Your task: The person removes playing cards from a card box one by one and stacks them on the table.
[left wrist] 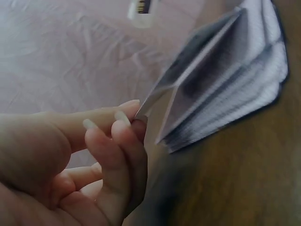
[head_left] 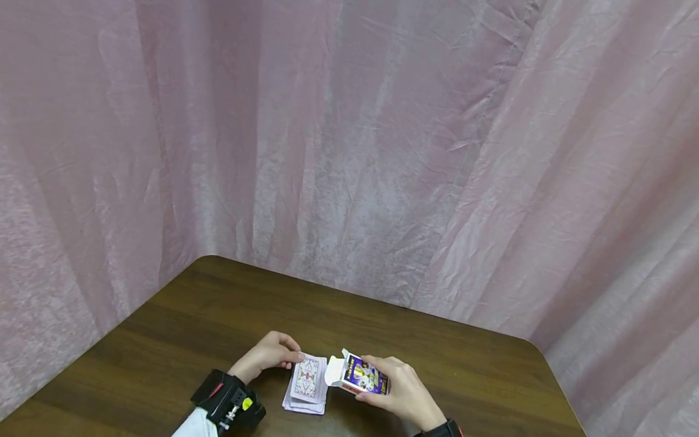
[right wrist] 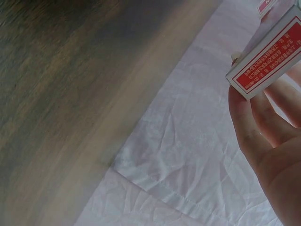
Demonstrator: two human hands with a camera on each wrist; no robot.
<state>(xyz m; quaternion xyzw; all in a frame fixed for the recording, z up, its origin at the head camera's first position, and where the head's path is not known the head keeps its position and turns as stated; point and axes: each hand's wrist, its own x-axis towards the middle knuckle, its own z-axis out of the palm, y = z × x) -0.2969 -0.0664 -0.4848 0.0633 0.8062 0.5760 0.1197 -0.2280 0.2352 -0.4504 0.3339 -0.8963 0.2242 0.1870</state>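
A pile of playing cards (head_left: 304, 408) lies slightly fanned on the table, patterned backs up. My left hand (head_left: 271, 353) pinches the corner of the top playing card (head_left: 308, 377) between thumb and fingers. In the left wrist view that card (left wrist: 164, 89) is lifted at a slant, with a gap over the layered pile (left wrist: 235, 101). Just right of the pile, my right hand (head_left: 404, 387) grips a purple and white card box (head_left: 367, 376) by its sides. Its white flap (head_left: 334, 371) stands open towards the cards. A red printed panel of the box (right wrist: 270, 61) shows in the right wrist view.
A brown wooden table (head_left: 218, 315) with rounded corners carries the cards. Behind and beside it hang pink curtains (head_left: 349, 152). Black wrist straps (head_left: 226, 397) sit on both forearms.
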